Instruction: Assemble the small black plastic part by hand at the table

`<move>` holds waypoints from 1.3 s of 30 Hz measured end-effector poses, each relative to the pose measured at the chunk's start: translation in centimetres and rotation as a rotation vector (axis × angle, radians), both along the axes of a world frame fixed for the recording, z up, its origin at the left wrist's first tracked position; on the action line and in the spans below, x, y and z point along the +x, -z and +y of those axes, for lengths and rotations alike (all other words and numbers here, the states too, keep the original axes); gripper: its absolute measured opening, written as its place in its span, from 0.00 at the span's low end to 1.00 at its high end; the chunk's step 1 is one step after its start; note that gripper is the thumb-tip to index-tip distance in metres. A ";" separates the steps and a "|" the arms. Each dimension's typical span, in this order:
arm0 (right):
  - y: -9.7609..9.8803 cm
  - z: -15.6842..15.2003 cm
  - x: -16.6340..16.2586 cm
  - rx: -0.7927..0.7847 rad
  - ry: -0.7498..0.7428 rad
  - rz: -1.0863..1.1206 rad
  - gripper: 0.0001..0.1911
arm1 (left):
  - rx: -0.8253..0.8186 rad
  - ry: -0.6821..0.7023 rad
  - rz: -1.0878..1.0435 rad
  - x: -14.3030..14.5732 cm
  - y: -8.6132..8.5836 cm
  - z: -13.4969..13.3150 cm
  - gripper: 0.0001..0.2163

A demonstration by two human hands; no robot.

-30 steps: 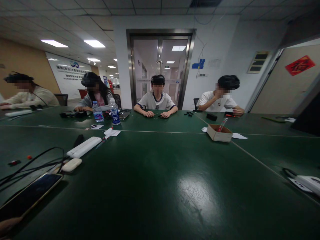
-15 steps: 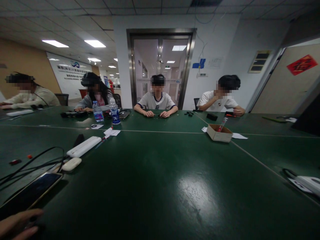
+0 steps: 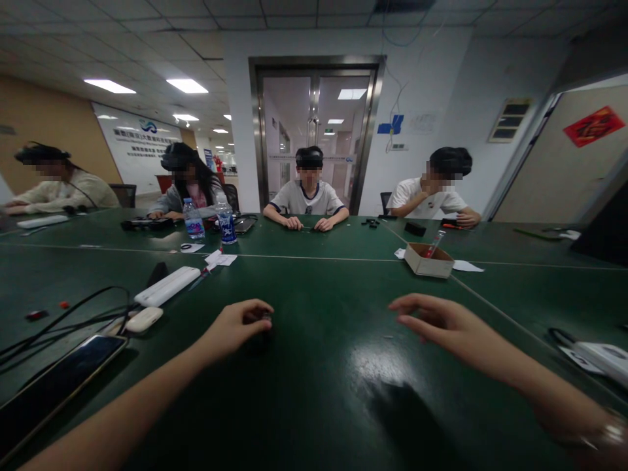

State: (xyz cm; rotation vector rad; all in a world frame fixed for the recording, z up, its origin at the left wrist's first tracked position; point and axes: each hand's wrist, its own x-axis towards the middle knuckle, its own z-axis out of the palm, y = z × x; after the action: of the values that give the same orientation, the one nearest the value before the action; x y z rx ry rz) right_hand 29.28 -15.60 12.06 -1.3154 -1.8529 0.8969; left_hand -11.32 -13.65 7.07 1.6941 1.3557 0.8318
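My left hand [image 3: 238, 320] is left of the middle, above the green table [image 3: 314, 386]. Its thumb and fingers close on a small dark object [image 3: 267, 318] with a shiny part; its kind is too small to make out. On the other side, my right hand [image 3: 436, 318] hovers over the tabletop with thumb and fingers apart and nothing visible between them. Its shadow falls on the table below. A wide gap lies between the two hands.
To the left lie a phone [image 3: 63, 386], a white earbud case [image 3: 144, 320], a white power strip [image 3: 167, 286] and black cables. Bottles [image 3: 226, 224] stand farther back. A small open box [image 3: 428, 261] sits beyond my right hand. Several people sit across.
My left hand has moved from the lower left corner toward the middle, with the small dark object in it. My right hand has come into view from the right.
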 end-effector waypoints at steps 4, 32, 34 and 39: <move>4.3 6.6 -7.4 -0.236 -0.118 0.150 0.23 | 0.104 0.004 -0.232 5.4 1.3 6.0 0.16; 11.0 16.8 -10.9 -0.241 0.008 0.821 0.18 | 0.252 -0.171 -0.593 12.7 6.6 14.9 0.09; 11.0 16.7 -10.9 -0.234 0.007 0.824 0.19 | 0.245 -0.151 -0.570 12.6 6.7 14.9 0.08; 11.1 16.7 -10.9 -0.236 -0.006 0.824 0.18 | 0.246 -0.133 -0.504 12.5 6.6 14.8 0.07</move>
State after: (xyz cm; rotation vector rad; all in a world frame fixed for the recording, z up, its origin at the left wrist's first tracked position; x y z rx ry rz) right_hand 18.41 1.14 0.92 -0.8555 -1.1267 1.4241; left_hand 1.15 1.12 0.47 1.4415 1.0523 1.4401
